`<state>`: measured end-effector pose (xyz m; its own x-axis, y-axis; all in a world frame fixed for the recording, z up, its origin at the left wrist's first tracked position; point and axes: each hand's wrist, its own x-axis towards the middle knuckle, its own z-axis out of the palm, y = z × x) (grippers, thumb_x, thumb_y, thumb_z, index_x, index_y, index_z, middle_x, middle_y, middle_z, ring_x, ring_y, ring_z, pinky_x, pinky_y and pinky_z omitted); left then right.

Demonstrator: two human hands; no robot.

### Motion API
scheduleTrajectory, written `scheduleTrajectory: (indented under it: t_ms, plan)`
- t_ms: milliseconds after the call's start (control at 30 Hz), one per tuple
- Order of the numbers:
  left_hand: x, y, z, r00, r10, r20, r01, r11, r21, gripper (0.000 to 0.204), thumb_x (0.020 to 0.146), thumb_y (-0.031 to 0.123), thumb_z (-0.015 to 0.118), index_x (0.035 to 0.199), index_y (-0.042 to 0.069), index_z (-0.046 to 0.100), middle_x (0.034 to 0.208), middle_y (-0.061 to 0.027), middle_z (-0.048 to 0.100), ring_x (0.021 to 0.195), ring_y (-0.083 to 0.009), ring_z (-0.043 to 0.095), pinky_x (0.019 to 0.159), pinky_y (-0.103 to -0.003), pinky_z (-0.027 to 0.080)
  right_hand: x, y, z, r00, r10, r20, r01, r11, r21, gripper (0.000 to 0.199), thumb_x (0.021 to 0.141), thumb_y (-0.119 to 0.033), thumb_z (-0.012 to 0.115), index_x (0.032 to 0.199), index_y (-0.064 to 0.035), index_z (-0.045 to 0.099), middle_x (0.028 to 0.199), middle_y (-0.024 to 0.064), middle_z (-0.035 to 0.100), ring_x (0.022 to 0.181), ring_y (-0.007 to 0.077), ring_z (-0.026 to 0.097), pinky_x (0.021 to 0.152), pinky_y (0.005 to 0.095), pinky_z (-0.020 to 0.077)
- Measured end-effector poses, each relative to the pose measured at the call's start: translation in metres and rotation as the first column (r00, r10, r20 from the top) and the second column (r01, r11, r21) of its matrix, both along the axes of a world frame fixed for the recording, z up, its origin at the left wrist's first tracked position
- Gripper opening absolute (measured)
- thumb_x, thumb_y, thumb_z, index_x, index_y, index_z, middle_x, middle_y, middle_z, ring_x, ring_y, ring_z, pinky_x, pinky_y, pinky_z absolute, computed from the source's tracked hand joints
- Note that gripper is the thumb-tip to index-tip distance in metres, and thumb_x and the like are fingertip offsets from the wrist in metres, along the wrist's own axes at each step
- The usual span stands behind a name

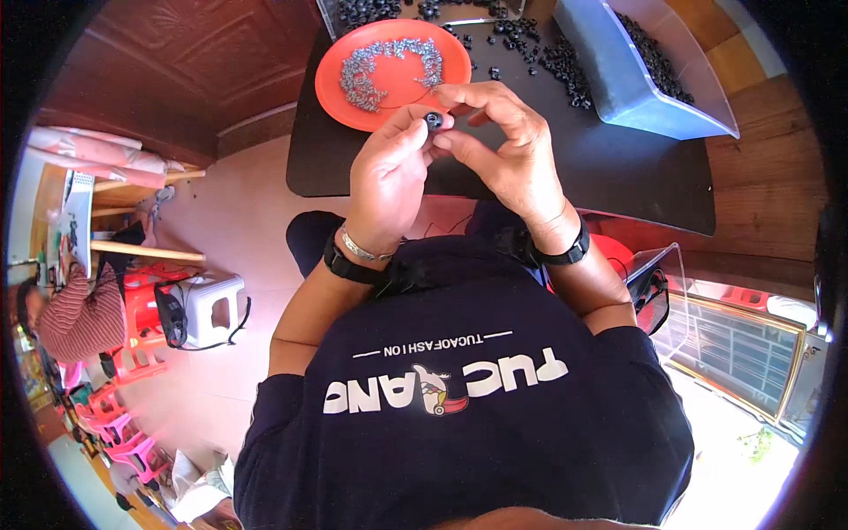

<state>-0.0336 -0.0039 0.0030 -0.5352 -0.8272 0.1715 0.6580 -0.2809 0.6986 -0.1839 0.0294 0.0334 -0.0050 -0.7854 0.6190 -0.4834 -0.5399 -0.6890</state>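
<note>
Over the near edge of the black table, a small round black part (433, 120) with a hole in its face is pinched between the thumb and fingers of my left hand (389, 181). Close on its right is my right hand (519, 163), thumb and index finger spread apart. The right thumb tip reaches near the black part; whether it touches cannot be told, and the other right fingers are partly hidden. Just beyond both hands lies an orange-red plate (329, 75), with many small silvery screw-like pieces (358, 78) in a curved band on it.
A translucent bluish bin (654, 110) of black parts stands at the right of the table (618, 172). Loose black parts (565, 66) lie between bin and plate. A clear container (331, 22) sits at the far edge. A white stool (216, 309) and another person (84, 318) are at left.
</note>
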Motion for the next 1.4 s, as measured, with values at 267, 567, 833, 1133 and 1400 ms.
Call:
scheduleTrajectory:
  t_ms: [267,567,833,1133,1400]
  plan:
    - [0.003,-0.001,-0.002,1.000,-0.003,-0.008,0.003,1.000,0.003,0.022,0.096,0.020,0.047,0.106,0.002,0.056,0.104,-0.0052,0.059,0.096,-0.0123,0.053,0.088,-0.031,0.039,-0.001,0.000,-0.001,0.997,0.075,0.012,-0.075,0.997,-0.016,0.039,0.070,0.005,0.073,0.106,-0.0059,0.066,0.100,0.0060,0.066,0.090,0.0167,0.062,0.078,0.0289,0.0493]
    - [0.000,0.000,0.001,0.999,0.023,0.035,-0.025,0.999,0.044,0.022,0.095,0.020,0.046,0.106,0.002,0.056,0.103,-0.0050,0.058,0.098,-0.0124,0.053,0.088,-0.031,0.040,0.002,-0.004,0.002,0.991,0.059,-0.120,-0.071,0.992,-0.103,0.033,0.068,0.004,0.072,0.100,-0.0054,0.067,0.099,0.0101,0.066,0.093,0.0244,0.062,0.082,0.0342,0.0499]
    - [0.030,-0.007,-0.013,0.998,0.061,0.005,-0.061,0.996,0.069,0.026,0.096,0.023,0.044,0.103,0.001,0.054,0.096,-0.0096,0.058,0.094,-0.0243,0.058,0.087,-0.035,0.042,-0.066,-0.030,0.013,0.799,-0.168,-0.577,0.146,0.986,-0.085,0.016,0.079,-0.009,0.067,0.095,-0.0052,0.067,0.092,0.0114,0.065,0.086,0.0293,0.064,0.076,0.0350,0.0515]
    - [0.047,-0.014,-0.014,0.996,0.060,0.066,-0.063,0.997,0.049,0.023,0.095,0.023,0.044,0.101,0.003,0.053,0.097,-0.0092,0.054,0.097,-0.0235,0.056,0.091,-0.035,0.042,-0.149,-0.087,-0.011,0.545,-0.159,-0.823,0.547,0.811,0.206,0.019,0.082,-0.021,0.060,0.093,-0.0088,0.068,0.090,0.0116,0.067,0.084,0.0327,0.063,0.075,0.0408,0.0497]
    - [0.050,-0.015,-0.014,0.996,0.055,0.075,-0.060,0.996,0.068,0.023,0.095,0.024,0.044,0.100,0.003,0.053,0.096,-0.0090,0.055,0.096,-0.0235,0.056,0.090,-0.035,0.043,-0.148,-0.099,-0.026,0.534,-0.112,-0.838,0.484,0.853,0.194,0.017,0.081,-0.019,0.060,0.091,-0.0059,0.066,0.087,0.0138,0.067,0.085,0.0293,0.064,0.076,0.0393,0.0490]
